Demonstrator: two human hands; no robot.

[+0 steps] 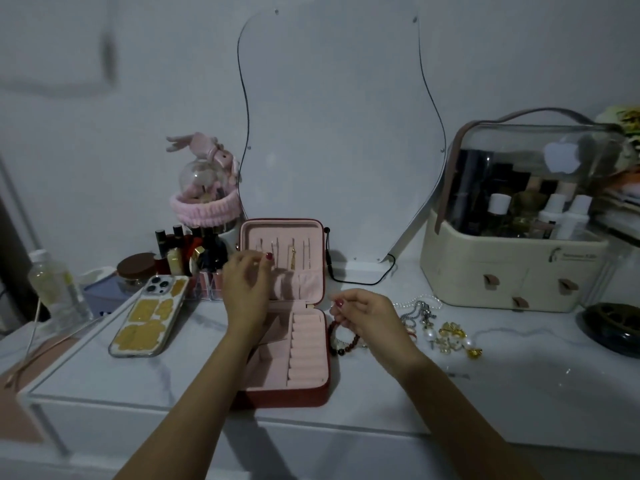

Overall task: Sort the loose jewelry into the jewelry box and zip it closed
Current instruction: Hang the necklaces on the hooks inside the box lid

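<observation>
Loading jewelry box (308, 344), open, lid upright, near the dresser top's (519, 393) front edge.
Left hand (244, 289) pinches something small at the lid hooks, probably hanging it; right hand (367, 315) pinches a beaded bracelet (346, 344) beside the box, loose pile (440, 327) just right.

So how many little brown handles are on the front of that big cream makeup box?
3. On the cream makeup box: left handle, right handle, and a bottom handle lower down between them. Its other sides are out of view, so more may be hidden.
</observation>
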